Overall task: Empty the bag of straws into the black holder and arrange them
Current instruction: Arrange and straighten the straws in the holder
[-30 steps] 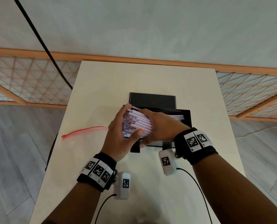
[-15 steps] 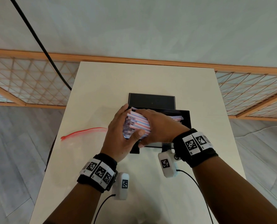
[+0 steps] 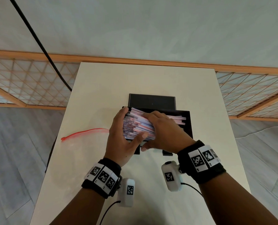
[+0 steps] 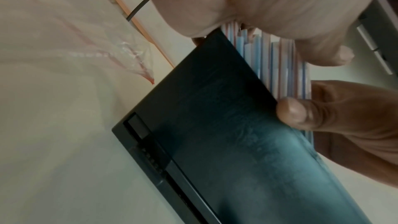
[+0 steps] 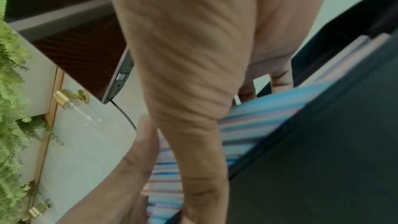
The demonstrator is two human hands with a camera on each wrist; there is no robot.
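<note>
Straws (image 3: 137, 125) sit in the black holder (image 3: 187, 123), long axis running L-R across it. Your left hand (image 3: 120, 140) cups the bundle's L ends, fingers curled; your right hand (image 3: 165, 132) clasps over the top. Bag (image 3: 84, 133) lies empty, L of holder. No legible writing; wristbands show coded squares only.

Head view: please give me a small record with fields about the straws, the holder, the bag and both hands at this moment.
straws: striped bundle lying in the holder, left ends sticking out
black holder: on the table, lid open at the back
bag: clear, red zip edge, flat on the table left of the holder
left hand: cups the bundle's left end
right hand: lies over the bundle, fingers on top
</note>
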